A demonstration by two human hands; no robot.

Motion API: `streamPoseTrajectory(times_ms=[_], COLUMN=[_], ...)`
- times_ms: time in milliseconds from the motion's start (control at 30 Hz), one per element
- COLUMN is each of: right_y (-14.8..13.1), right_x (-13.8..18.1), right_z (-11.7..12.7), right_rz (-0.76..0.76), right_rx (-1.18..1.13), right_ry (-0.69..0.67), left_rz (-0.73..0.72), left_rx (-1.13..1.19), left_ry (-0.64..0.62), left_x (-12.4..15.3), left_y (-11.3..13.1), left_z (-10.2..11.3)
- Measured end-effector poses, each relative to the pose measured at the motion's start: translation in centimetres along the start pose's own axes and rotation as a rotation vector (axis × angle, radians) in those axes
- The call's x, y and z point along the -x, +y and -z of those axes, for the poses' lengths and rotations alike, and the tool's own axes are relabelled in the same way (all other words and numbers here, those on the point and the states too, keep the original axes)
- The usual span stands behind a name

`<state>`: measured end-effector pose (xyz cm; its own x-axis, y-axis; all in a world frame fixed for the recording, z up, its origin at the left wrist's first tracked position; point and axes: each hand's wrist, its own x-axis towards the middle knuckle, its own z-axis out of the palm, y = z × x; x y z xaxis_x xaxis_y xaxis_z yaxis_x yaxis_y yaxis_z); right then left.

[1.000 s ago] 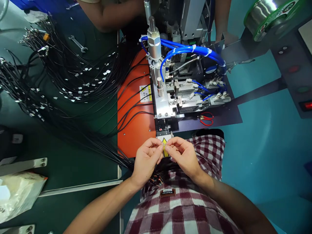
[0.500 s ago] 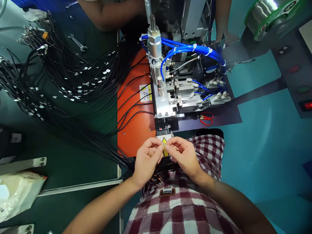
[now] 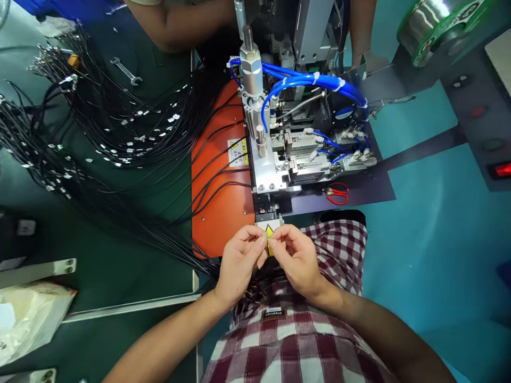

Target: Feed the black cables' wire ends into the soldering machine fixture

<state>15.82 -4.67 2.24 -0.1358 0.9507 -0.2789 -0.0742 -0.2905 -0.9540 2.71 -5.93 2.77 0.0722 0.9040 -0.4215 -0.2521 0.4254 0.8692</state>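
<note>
My left hand (image 3: 240, 259) and my right hand (image 3: 296, 259) meet fingertip to fingertip in front of my body. Each is closed in a pinch of thumb and forefinger. Something thin and pale sits between the fingertips, too small to name. Right behind the fingers is a yellow warning label (image 3: 271, 248) on the front of the machine (image 3: 266, 173). A bundle of black cables (image 3: 171, 242) comes from the left and passes out of sight beside my left wrist. Several single black cables cross the orange plate (image 3: 223, 213) into the machine's side.
Piles of black cables with white tips (image 3: 131, 143) and a wrench (image 3: 126, 72) lie on the green table. Red-handled snips (image 3: 337, 193) rest right of the machine, below blue air hoses (image 3: 315, 80). A solder spool (image 3: 435, 26) stands far right. Another person's arm (image 3: 195, 24) reaches in behind.
My right fingertips have shifted slightly left, closer to the left ones, still pinching. The whole view has drifted a little; otherwise things stay in place.
</note>
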Motion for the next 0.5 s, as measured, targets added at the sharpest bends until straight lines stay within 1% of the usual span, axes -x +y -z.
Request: streamPoseTrajectory(times_ms=[33, 67, 167, 233, 300, 500], right_y=[0.1, 0.1, -0.1, -0.3, -0.4, -0.2], right_x=[0.1, 0.1, -0.2, -0.5, -0.6, -0.6], right_z=[0.0, 0.1, 0.6, 0.9, 1.3, 1.5], right_rz=[0.035, 0.036, -0.083, -0.122, -0.095, 0.079], right_rx=[0.028, 0.034, -0.036, -0.05, -0.002, 0.265], right_ry=[0.015, 0.013, -0.056, -0.075, -0.065, -0.037], left_rz=[0.014, 0.029, 0.054, 0.051, 0.046, 0.087], left_rx=[-0.019, -0.039, -0.058, -0.042, -0.028, -0.037], left_ry=[-0.004, -0.004, 0.005, 0.013, 0.016, 0.006], left_x=[0.0, 0.0, -0.1, -0.3, -0.4, -0.3], left_y=[0.1, 0.2, 0.4, 0.3, 0.3, 0.2], left_z=[0.0, 0.0, 0.1, 0.1, 0.1, 0.1])
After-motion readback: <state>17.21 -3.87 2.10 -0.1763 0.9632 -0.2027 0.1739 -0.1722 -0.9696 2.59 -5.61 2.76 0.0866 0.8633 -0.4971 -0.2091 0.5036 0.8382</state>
